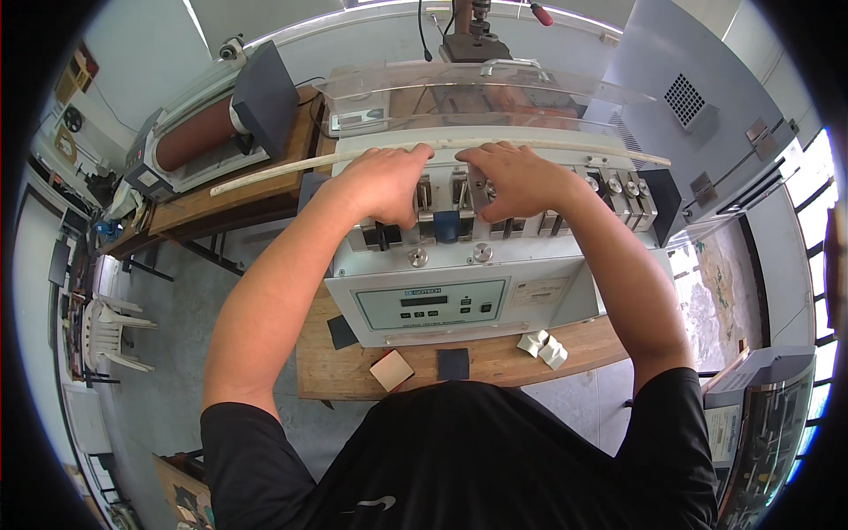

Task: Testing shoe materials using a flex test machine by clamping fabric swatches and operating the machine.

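A grey bench-top testing machine [349, 300] stands in front of me, with a row of metal clamps [618, 199] along its top. My left hand [384, 184] reaches over the row left of the middle, thumb in front and fingers behind, gripping a clamp. My right hand [521, 181] grips a metal clamp in the same way, just right of the middle. A dark blue piece [447, 227] sits low in the middle clamps between my hands. Behind my fingers a long pale rod [274, 170] stretches across the machine; whether my fingertips touch it I cannot tell.
A clear hinged cover [583, 88] is raised behind the clamps. On the wooden table [327, 375] lie a tan block [391, 370], dark square pieces [453, 364] and crumpled white pieces [542, 348]. A roller machine [199, 137] stands at left, a grey cabinet [707, 53] at right.
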Demonstrator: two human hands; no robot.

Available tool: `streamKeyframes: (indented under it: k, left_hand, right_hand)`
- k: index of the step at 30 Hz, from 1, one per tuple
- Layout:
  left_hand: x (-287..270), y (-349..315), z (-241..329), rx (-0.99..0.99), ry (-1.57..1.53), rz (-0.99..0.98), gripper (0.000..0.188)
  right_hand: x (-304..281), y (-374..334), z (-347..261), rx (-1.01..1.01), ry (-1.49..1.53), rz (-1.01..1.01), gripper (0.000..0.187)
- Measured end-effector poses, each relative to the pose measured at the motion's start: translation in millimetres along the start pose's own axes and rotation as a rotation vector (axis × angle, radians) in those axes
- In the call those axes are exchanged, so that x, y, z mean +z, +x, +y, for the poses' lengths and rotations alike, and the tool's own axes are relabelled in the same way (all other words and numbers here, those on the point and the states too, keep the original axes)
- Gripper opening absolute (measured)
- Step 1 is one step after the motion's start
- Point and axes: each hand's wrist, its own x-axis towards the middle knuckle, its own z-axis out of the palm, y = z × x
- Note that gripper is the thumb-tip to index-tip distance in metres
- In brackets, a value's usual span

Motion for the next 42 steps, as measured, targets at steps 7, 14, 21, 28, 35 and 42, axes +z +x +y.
streamKeyframes:
  k: [7, 14, 21, 28, 35, 42]
  left_hand:
    - [-1.5, 2.4, -9.0, 0.012, -0.179, 0.019, 0.097]
    - [-18.9, -3.6, -7.7, 0.029, -0.303, 0.085, 0.100]
    - [-10.0, -0.9, -3.0, 0.057, -0.381, 0.086, 0.103]
    - [-5.9, -5.0, -2.6, 0.057, -0.366, 0.103, 0.103]
    - [0.6, -4.1, -5.9, 0.056, -0.373, 0.091, 0.104]
    - [5.8, -0.2, -6.2, 0.062, -0.368, 0.057, 0.105]
  right_hand:
    - [-0.7, -1.8, 0.5, -0.008, 0.099, 0.049, 0.086]
    - [-14.7, -1.1, -5.1, -0.011, 0.218, 0.031, 0.086]
    - [-15.1, 3.4, -11.6, -0.089, 0.157, 0.014, 0.082]
    - [-9.7, 6.7, -9.5, -0.123, 0.169, -0.024, 0.078]
    - [-0.6, 11.7, -6.3, -0.124, 0.207, -0.052, 0.077]
    - [2.3, 11.1, -3.3, -0.136, 0.192, -0.020, 0.082]
